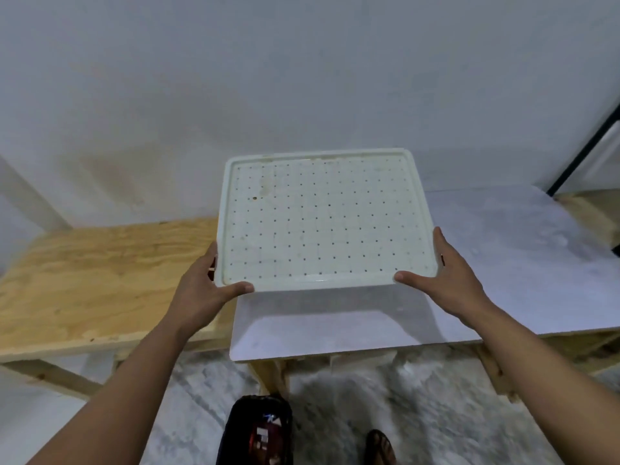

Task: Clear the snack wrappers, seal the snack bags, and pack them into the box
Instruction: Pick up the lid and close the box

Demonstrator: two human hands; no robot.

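Fingers of both hands clamp the lid of the box: left hand (201,280) at the near-left corner w/ thumb lying over the lid's near rim, right hand (446,273) at the near-right corner, thumb likewise on top, other fingers wrapped down the lid's side edges. Lid (322,223) is white, dotted w/ small holes, and spans the whole gap between the two hands; its long axis runs left-right, from one set of fingers to the other, so neither hand is nearer. Box (335,307) sits directly under the lid, clear-walled, resting on the white surface (503,263); a bare plywood surface (94,280) lies left of the left fingers. Contents: can't tell, lid hides the inside, and no wrappers or snack bags show anywhere. Judgement: packing looks done, lid prob. being seated, so next move = even downward press at both corners. Risk: one side not seating flush.
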